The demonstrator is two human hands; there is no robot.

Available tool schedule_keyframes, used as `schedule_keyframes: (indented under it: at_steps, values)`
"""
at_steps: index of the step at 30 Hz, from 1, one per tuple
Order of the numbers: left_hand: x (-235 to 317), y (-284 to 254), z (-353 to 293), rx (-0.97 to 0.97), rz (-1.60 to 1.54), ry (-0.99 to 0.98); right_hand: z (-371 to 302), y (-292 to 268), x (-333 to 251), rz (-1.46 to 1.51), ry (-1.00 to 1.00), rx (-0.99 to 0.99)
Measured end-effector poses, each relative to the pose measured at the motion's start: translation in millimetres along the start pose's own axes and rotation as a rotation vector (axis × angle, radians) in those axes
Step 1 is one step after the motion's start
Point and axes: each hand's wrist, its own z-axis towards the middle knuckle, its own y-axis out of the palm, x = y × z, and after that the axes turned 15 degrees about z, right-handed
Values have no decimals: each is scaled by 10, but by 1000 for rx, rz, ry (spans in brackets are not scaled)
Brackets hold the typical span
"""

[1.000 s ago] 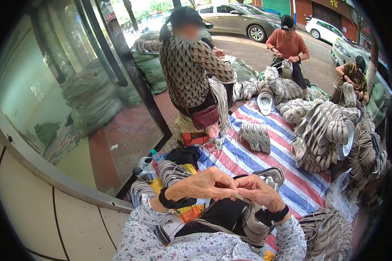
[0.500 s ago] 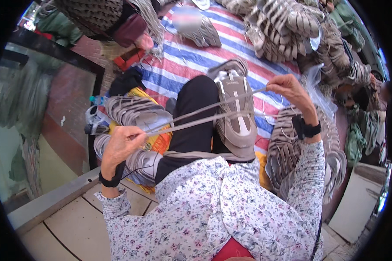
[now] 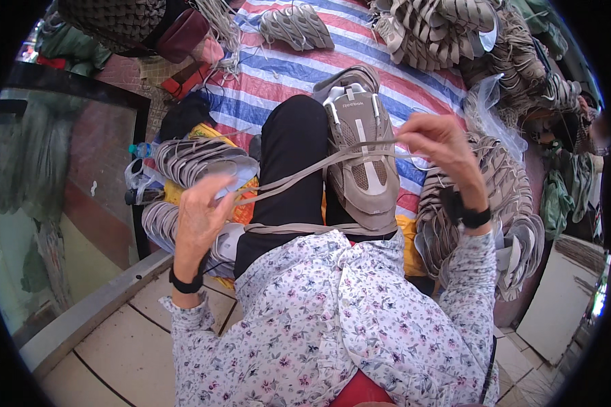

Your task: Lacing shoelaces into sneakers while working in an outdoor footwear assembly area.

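- Beige lace (image 3: 299, 178) is stretched taut between both hands, across the black-trousered knee (image 3: 295, 156).
- One lace end is pinched in the closed left hand (image 3: 200, 217), beside a stack of uppers (image 3: 197, 157).
- The other end is gripped by the closed fingers of the right hand (image 3: 436, 141), raised over the striped sheet (image 3: 400, 81).
- A grey-beige shoe (image 3: 361, 159) is rested on the lap, toe toward the body, with the lace threaded through its eyelets.
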Motion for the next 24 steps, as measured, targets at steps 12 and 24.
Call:
schedule_keyframes:
  at_steps: [12, 24]
  values:
    - [1003, 730, 565, -80, -405, 312, 32, 802, 94, -205, -144, -50]
    - [947, 1083, 624, -35, -471, 0, -139, 1004, 606, -566, -417, 414]
